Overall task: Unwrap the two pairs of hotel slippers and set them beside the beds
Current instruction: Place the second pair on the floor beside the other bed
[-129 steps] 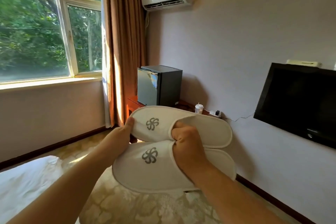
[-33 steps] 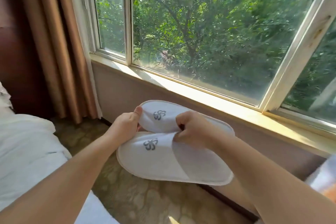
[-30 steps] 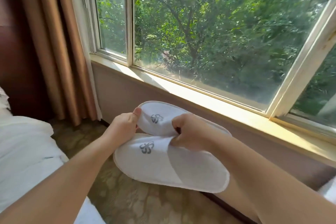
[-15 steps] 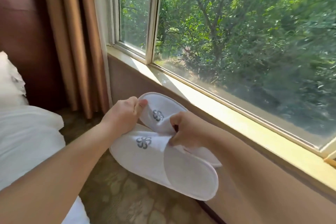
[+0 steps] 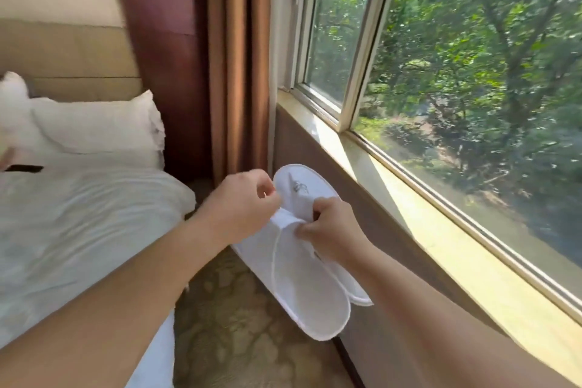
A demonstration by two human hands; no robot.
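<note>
At the left of the frame the bed (image 5: 78, 230) lies under a rumpled white duvet, a pillow (image 5: 100, 126) against the tan headboard (image 5: 63, 53). Its edge runs down toward lower centre. Right of it a narrow strip of patterned carpet (image 5: 233, 324) lies open, running back to the brown curtain (image 5: 239, 57). Above that strip, at centre frame, the left hand (image 5: 242, 205) curls tight on the toe end of the pair of slippers (image 5: 308, 293). The right hand (image 5: 333, 233) pinches the near slipper's upper by its edge. The heels hang down close to the wall under the windowsill (image 5: 441, 230), which slants across the right of the frame.
</note>
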